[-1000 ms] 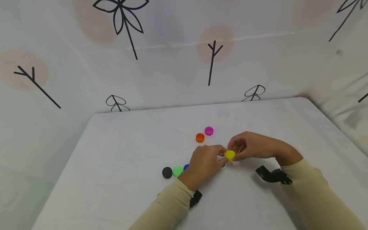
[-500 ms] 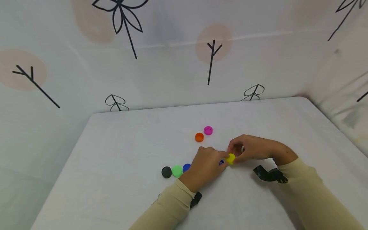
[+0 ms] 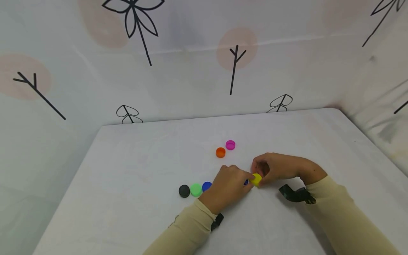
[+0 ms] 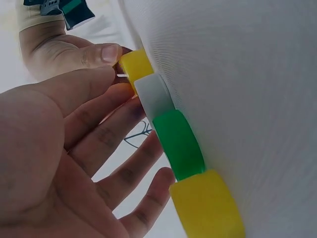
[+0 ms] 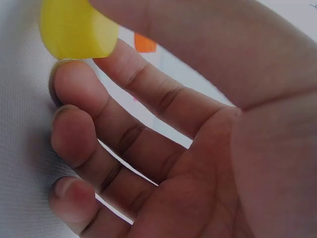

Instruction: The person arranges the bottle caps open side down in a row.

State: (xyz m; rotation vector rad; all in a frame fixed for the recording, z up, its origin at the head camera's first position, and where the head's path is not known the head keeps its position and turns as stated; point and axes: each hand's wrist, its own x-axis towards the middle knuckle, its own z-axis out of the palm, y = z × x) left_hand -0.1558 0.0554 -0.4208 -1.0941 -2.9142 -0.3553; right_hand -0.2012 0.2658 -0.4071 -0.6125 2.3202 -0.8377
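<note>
In the head view both hands meet at a yellow bottle cap [image 3: 256, 179] at the right end of a row of caps on the white table. My right hand [image 3: 278, 166] pinches this cap between thumb and index finger, its other fingertips close to the cloth in the right wrist view. From the left, my left hand [image 3: 227, 184] has thumb and index finger on the same cap. The left wrist view shows a white-sided cap [image 4: 154, 94] against it, then a green cap [image 4: 178, 144] and another yellow cap [image 4: 208, 203]. The left hand hides part of the row from above.
A black cap [image 3: 184, 191], a light green cap [image 3: 196, 190] and a blue cap [image 3: 207, 186] form the row's left end. Farther back lie an orange cap [image 3: 220, 152] and a pink cap [image 3: 230, 145], hollow sides up. A patterned cloth [image 3: 191, 78] hangs behind the table.
Both hands have brought the yellow cap slightly down toward the near side, up against the row's end. The other visible caps have stayed in place.
</note>
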